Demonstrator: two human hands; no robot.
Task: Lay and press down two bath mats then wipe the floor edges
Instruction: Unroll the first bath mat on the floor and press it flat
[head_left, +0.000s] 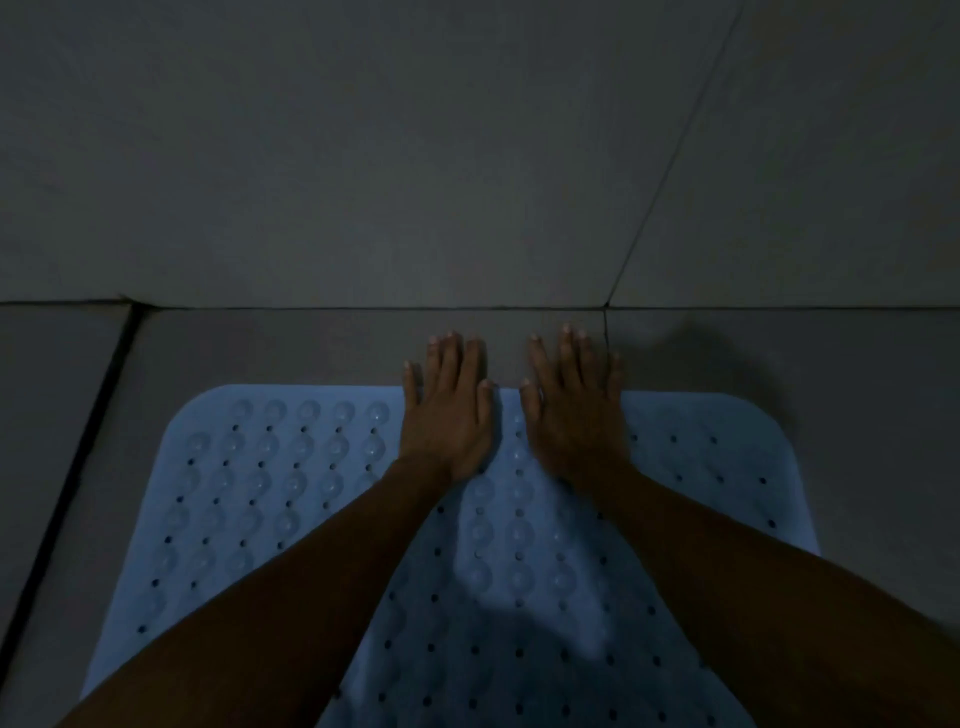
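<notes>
We have the light blue bath mat (291, 499) lying flat on the grey tiled floor (260, 343), its far edge running parallel to the base of the wall (415, 156) and set a little apart from it. Both hands are spread and hold nothing: our left hand (449, 415) and right hand (574, 415) lie side by side, fingers straight, palms down over the middle of that far edge, with the fingertips (447, 340) reaching past the mat onto bare tile. We judge this placing serves the pressing step, since flat palms would push the suction cups onto the floor along the edge nearest the wall. The mat's rounded far corners sit out to either side of the hands and look untouched for now. Room ahead is short, as the wall rises just beyond the fingertips, so any sweep probably has to go sideways. On the left a dark grout channel (78, 441) runs near the mat's side, and more tile lies open on the right. Only one mat shows here, and no cloth is in view.
</notes>
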